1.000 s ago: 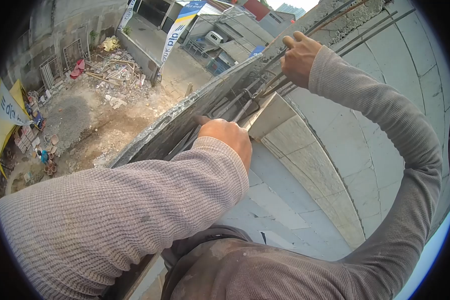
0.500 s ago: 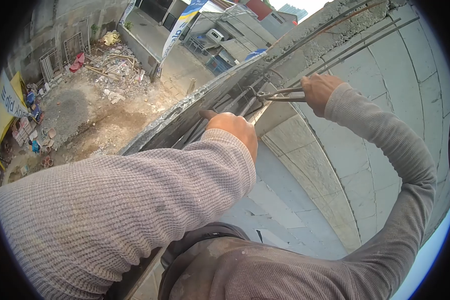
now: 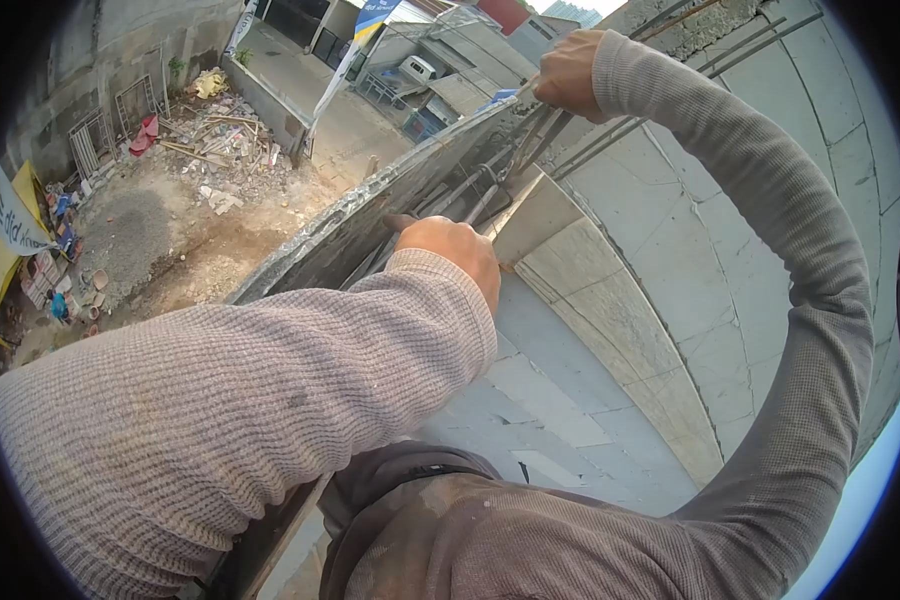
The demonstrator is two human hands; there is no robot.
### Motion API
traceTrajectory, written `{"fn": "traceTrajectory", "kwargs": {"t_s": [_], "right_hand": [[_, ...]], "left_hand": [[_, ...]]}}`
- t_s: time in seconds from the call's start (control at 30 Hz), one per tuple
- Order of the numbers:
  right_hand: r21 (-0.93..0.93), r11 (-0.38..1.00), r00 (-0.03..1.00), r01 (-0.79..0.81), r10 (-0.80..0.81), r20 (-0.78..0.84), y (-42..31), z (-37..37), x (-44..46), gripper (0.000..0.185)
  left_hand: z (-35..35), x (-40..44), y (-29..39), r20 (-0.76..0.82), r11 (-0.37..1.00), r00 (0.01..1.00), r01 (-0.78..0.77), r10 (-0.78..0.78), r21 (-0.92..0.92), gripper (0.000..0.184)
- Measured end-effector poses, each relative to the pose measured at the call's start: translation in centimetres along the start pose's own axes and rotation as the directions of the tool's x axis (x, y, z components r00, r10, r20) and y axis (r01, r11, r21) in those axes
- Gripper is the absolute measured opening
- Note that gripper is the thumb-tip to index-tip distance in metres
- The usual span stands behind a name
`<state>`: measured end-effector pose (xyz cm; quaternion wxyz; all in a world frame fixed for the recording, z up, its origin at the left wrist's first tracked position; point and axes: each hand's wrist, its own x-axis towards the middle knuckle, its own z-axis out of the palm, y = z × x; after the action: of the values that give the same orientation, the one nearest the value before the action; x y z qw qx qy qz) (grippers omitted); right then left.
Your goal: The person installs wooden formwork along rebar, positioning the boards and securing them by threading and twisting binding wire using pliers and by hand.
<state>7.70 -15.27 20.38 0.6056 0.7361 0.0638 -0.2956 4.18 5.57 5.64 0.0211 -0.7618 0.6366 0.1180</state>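
Pincers [image 3: 539, 140] are gripped by their handles in my closed right hand [image 3: 568, 76]. Their jaws point down at the crossing steel bars near the beam's corner; whether they bite on wire there is too small to tell. Lower and to the left, my left hand [image 3: 452, 250] is closed over the rebar [image 3: 481, 203] that runs along the inside of the formwork board [image 3: 320, 255]. Its thumb sticks out to the left, while the other fingers are mostly hidden behind the back of the hand.
Grey panels [image 3: 660, 230] curve down at the right, bordered by a pale board strip [image 3: 625, 310]. Rough concrete [image 3: 705, 30] with protruding bars lies at the top. Far below the edge are a dirt yard [image 3: 210, 245], a rubble pile [image 3: 230, 140] and a flag banner [image 3: 342, 75].
My right hand has swung up and to the left with the pincers, whose handles now stand steeper. The left hand stays on the rebar; the view has shifted slightly.
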Motion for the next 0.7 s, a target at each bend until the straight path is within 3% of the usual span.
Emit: {"fn": "traceTrajectory", "kwargs": {"t_s": [0.1, 0.2, 0.23, 0.33, 0.43, 0.7], "right_hand": [[-0.066, 0.997, 0.994, 0.025, -0.018, 0.110, -0.8, -1.7, -1.0, 0.007], [0.182, 0.983, 0.995, -0.021, 0.003, 0.100, -1.6, 0.6, -3.0, 0.012], [0.179, 0.984, 0.995, -0.024, 0.006, 0.103, -1.7, 1.1, -3.2, 0.012], [0.415, 0.904, 0.981, -0.106, 0.027, 0.192, -2.0, 2.1, -3.9, 0.019], [0.418, 0.908, 0.993, 0.029, -0.076, 0.095, -1.0, 4.4, -2.8, 0.021], [0.555, 0.832, 0.975, 0.003, -0.125, 0.183, -0.2, 8.6, -1.2, 0.034]], "left_hand": [[0.1, 0.1, -0.1, -0.015, 1.000, 1.000, 0.004, -0.004, -0.020, 0.029], [0.3, 0.0, -0.2, -0.038, 1.000, 0.999, -0.007, 0.007, 0.017, 0.028], [0.3, 0.0, -0.1, -0.040, 0.998, 0.999, -0.009, 0.011, 0.056, 0.028], [0.2, -0.1, -0.2, -0.046, 0.998, 0.998, -0.049, 0.051, 0.046, 0.028], [0.0, -0.5, -0.2, -0.036, 1.000, 0.999, -0.023, 0.024, 0.009, 0.028], [-0.2, -0.6, -0.3, -0.028, 1.000, 0.999, -0.016, 0.016, 0.000, 0.026]]}}
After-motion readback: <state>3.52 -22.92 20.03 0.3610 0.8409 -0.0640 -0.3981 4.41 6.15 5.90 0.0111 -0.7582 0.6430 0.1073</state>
